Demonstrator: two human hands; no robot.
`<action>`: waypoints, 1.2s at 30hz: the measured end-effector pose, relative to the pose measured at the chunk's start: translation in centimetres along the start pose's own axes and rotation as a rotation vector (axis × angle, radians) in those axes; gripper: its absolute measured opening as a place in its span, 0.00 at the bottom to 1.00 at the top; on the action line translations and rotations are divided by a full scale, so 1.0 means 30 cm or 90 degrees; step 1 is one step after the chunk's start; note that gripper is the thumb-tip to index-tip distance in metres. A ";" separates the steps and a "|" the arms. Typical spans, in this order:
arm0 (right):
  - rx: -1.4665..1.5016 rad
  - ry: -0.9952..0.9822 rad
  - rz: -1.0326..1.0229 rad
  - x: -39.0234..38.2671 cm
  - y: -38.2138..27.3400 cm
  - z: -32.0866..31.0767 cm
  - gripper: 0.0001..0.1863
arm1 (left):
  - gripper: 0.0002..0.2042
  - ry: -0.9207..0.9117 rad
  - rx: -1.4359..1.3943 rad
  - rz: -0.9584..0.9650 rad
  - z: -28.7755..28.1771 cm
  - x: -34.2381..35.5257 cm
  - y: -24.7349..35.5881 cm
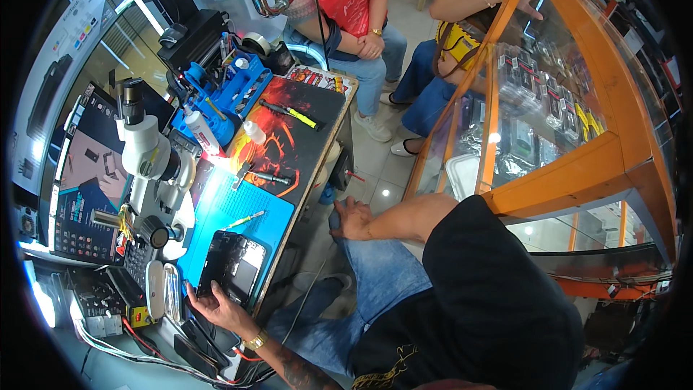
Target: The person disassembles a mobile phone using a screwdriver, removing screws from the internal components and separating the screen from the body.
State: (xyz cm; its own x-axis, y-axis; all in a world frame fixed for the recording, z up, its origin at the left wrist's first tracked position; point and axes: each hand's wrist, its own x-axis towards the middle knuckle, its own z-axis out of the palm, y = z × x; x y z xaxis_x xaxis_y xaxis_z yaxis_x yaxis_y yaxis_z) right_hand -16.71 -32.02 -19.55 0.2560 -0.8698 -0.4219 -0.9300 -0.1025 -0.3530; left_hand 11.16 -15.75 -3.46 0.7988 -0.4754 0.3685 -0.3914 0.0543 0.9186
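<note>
My left hand touches the lower left edge of an opened phone, its fingers apart and partly curled. The phone lies on a blue repair mat, with its dark front and metallic insides showing. A thin yellow-handled tool rests above it on the mat, and a dark-handled tool lies farther back. A white microscope stands at the mat's left. My right hand rests open on my jeans-covered knee, right of the bench edge, holding nothing I can make out.
Bottles, a blue organiser, a monitor and power units crowd the bench. Cables run along the lower left. An orange glass display case is on the right. Two seated people are beyond the bench.
</note>
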 end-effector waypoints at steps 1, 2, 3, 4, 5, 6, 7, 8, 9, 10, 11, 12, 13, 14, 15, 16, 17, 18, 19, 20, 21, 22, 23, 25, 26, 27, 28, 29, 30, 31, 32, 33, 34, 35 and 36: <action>0.000 -0.003 -0.002 0.001 0.002 0.003 0.48 | 0.26 0.005 0.006 -0.008 0.001 -0.002 0.004; 0.002 0.003 -0.005 0.003 0.006 0.005 0.48 | 0.26 0.010 0.012 -0.016 0.002 -0.002 0.007; 0.004 0.006 -0.013 0.003 -0.002 0.007 0.48 | 0.26 0.016 0.018 -0.017 -0.005 -0.001 0.008; 0.003 0.000 -0.021 0.005 -0.006 0.004 0.48 | 0.27 0.012 0.016 -0.011 -0.010 0.000 0.003; -0.003 -0.002 -0.012 0.007 -0.008 -0.002 0.49 | 0.27 0.009 0.014 -0.006 -0.012 0.000 -0.004; -0.007 -0.006 -0.006 0.007 -0.016 -0.004 0.49 | 0.27 0.003 -0.007 -0.005 -0.018 0.002 -0.009; -0.008 -0.016 -0.020 0.009 -0.014 0.001 0.49 | 0.28 0.002 -0.003 -0.006 -0.025 0.005 -0.034; -0.011 0.009 -0.010 0.014 0.004 0.007 0.50 | 0.28 -0.003 -0.001 -0.007 -0.019 0.012 -0.049; -0.014 0.033 0.000 0.018 0.020 0.009 0.50 | 0.28 -0.011 -0.021 -0.008 -0.007 0.009 -0.057; -0.013 0.022 -0.012 0.018 0.025 0.006 0.50 | 0.28 -0.021 -0.007 -0.006 0.004 0.007 -0.039; -0.009 0.017 -0.011 0.014 0.015 -0.002 0.51 | 0.28 -0.020 -0.012 -0.007 0.000 0.005 -0.025; -0.007 0.011 -0.011 0.010 0.004 -0.011 0.53 | 0.28 -0.018 -0.017 -0.010 -0.010 0.006 -0.021; -0.010 -0.003 -0.030 0.007 -0.012 -0.020 0.53 | 0.28 -0.009 -0.017 -0.002 -0.023 0.006 -0.034; -0.023 -0.010 -0.014 0.006 -0.032 -0.031 0.53 | 0.27 0.014 -0.026 0.004 -0.027 0.007 -0.045; -0.037 -0.020 0.000 0.005 -0.041 -0.029 0.54 | 0.28 0.013 0.013 -0.017 -0.035 0.008 -0.043; -0.044 -0.042 -0.021 0.007 -0.032 -0.012 0.54 | 0.28 0.012 0.053 -0.042 -0.043 0.006 -0.040; -0.048 -0.013 -0.024 0.015 -0.013 0.001 0.54 | 0.28 0.011 0.005 -0.022 -0.027 0.008 -0.036; -0.052 0.017 -0.030 0.024 0.002 0.012 0.54 | 0.29 0.012 -0.043 0.000 -0.008 0.011 -0.033; -0.060 -0.005 -0.056 0.019 0.005 0.014 0.54 | 0.29 0.004 -0.048 0.002 -0.005 0.011 -0.037; -0.049 -0.004 -0.038 0.008 -0.001 -0.007 0.54 | 0.29 -0.005 -0.055 0.005 -0.004 0.013 -0.038; -0.039 0.003 -0.021 0.008 -0.009 -0.024 0.54 | 0.29 -0.001 -0.056 0.005 0.001 0.015 -0.028; -0.048 -0.009 -0.041 0.011 0.002 -0.020 0.54 | 0.28 -0.001 -0.061 0.001 0.008 0.011 -0.025; -0.053 0.003 -0.045 0.014 0.014 -0.014 0.54 | 0.28 0.000 -0.069 -0.011 0.010 0.009 -0.024; -0.063 0.010 -0.066 0.014 0.010 -0.010 0.54 | 0.28 0.008 -0.066 -0.011 -0.003 0.011 -0.024; -0.058 0.007 -0.067 0.011 0.006 -0.006 0.54 | 0.27 0.021 -0.058 -0.010 -0.009 0.007 -0.025; -0.052 0.007 -0.063 0.010 0.006 -0.010 0.54 | 0.27 0.025 -0.032 -0.003 -0.013 0.008 -0.036; -0.057 0.005 -0.073 0.009 0.004 -0.013 0.54 | 0.27 0.028 -0.006 0.004 -0.020 0.006 -0.049; -0.050 -0.005 -0.069 0.007 0.001 -0.017 0.54 | 0.27 0.031 0.032 -0.007 -0.030 0.002 -0.059; -0.042 -0.013 -0.062 0.008 0.003 -0.022 0.54 | 0.28 0.028 0.024 -0.002 -0.022 0.002 -0.050; -0.044 -0.012 -0.068 0.013 0.010 -0.020 0.54 | 0.28 0.029 0.013 0.001 -0.013 0.003 -0.044; -0.040 -0.005 -0.074 0.018 0.020 -0.013 0.54 | 0.28 0.030 0.001 0.004 -0.008 0.004 -0.038; -0.035 0.003 -0.080 0.018 0.020 -0.016 0.54 | 0.28 0.035 0.001 0.007 -0.007 0.006 -0.028; -0.036 0.005 -0.084 0.017 0.019 -0.017 0.54 | 0.28 0.022 0.024 -0.020 -0.010 0.004 -0.015; -0.040 0.002 -0.077 0.014 0.018 -0.020 0.54 | 0.27 0.008 0.047 -0.046 -0.012 0.002 -0.008; -0.045 0.000 -0.069 0.010 0.013 -0.027 0.53 | 0.27 0.012 0.045 -0.043 -0.011 0.003 -0.006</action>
State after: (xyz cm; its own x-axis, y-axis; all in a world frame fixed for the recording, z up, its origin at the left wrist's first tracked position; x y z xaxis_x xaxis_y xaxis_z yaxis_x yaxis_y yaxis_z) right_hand -17.21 -32.71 -19.15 0.3564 -0.8515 -0.3846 -0.9131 -0.2302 -0.3364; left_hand 11.46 -15.52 -3.53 0.8329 -0.4586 0.3097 -0.3676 -0.0401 0.9291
